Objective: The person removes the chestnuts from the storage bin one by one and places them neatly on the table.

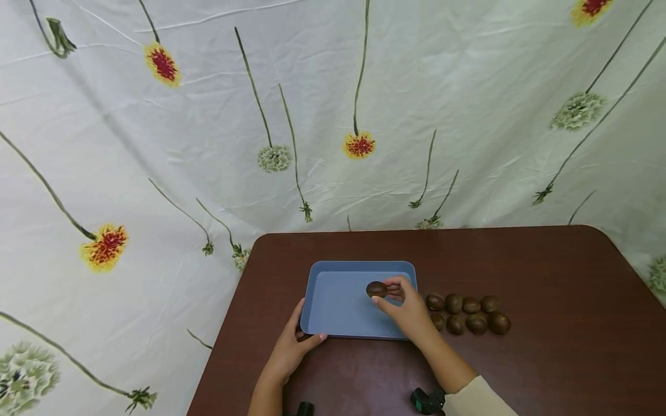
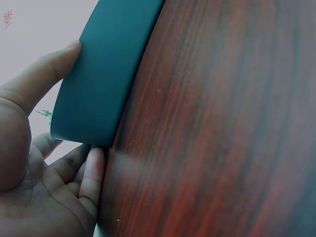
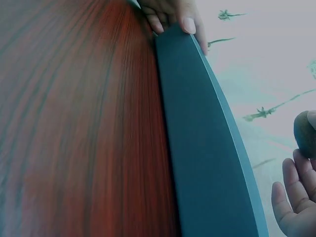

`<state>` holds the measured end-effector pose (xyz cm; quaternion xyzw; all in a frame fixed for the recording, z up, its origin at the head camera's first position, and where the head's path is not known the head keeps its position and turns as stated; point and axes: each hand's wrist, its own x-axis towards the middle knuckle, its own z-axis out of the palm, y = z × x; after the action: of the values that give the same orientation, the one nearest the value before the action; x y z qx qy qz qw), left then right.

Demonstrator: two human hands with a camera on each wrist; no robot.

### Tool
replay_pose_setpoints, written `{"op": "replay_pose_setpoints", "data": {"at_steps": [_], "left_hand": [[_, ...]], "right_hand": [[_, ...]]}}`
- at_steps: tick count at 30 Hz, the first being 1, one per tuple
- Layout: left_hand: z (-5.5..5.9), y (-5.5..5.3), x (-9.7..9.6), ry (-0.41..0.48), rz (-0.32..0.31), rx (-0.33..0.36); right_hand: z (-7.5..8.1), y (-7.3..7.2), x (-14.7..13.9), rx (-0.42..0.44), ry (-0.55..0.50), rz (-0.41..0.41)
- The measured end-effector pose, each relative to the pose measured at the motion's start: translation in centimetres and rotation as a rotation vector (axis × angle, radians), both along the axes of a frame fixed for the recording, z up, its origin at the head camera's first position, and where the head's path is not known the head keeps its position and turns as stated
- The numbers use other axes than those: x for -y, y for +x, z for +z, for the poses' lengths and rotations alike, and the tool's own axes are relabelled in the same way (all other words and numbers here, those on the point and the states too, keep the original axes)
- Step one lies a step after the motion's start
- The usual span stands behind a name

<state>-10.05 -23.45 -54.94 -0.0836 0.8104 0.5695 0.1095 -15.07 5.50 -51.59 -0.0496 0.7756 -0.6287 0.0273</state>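
A blue rectangular tray [image 1: 338,300] lies on the table. My left hand [image 1: 287,348] holds its near left corner, the thumb on the near rim and the fingers around the side; the left wrist view shows this thumb [image 2: 52,69] against the tray wall [image 2: 103,74]. Above the tray's right half, my right hand [image 1: 408,309] pinches a dark brown oval fruit [image 1: 376,289], perhaps a passion fruit, between thumb and fingers. In the right wrist view that fruit [image 3: 304,136] shows only partly at the right edge.
Several similar brown fruits [image 1: 476,324] lie in two rows right of the tray, near my right forearm. The table [image 1: 562,277] is dark reddish wood with rounded far corners. Behind it hangs a white flowered cloth [image 1: 322,115].
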Motion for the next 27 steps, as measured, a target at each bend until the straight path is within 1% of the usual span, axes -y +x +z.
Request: {"op": "replay_pose_setpoints", "data": {"at_steps": [4,13,16,22,27], "left_hand": [[0.1,0.1,0.0,-0.009,0.002,0.003],[0.3,0.1,0.0,-0.016,0.004,0.001],[0.3,0.2,0.1,-0.017,0.004,0.003],[0.2,0.2,0.1,-0.017,0.005,0.001],[0.1,0.1,0.2,-0.017,0.005,0.002]], "right_hand": [[0.1,0.5,-1.4,0.009,-0.007,-0.022],[1.0,1.5,-4.9,0.038,0.063,-0.063],[1.2,1.9,-6.2,0.047,0.056,-0.079],[1.7,3.0,-8.8,0.067,0.08,-0.125],[1.7,4.2,-11.4,0.082,0.126,-0.165]]}}
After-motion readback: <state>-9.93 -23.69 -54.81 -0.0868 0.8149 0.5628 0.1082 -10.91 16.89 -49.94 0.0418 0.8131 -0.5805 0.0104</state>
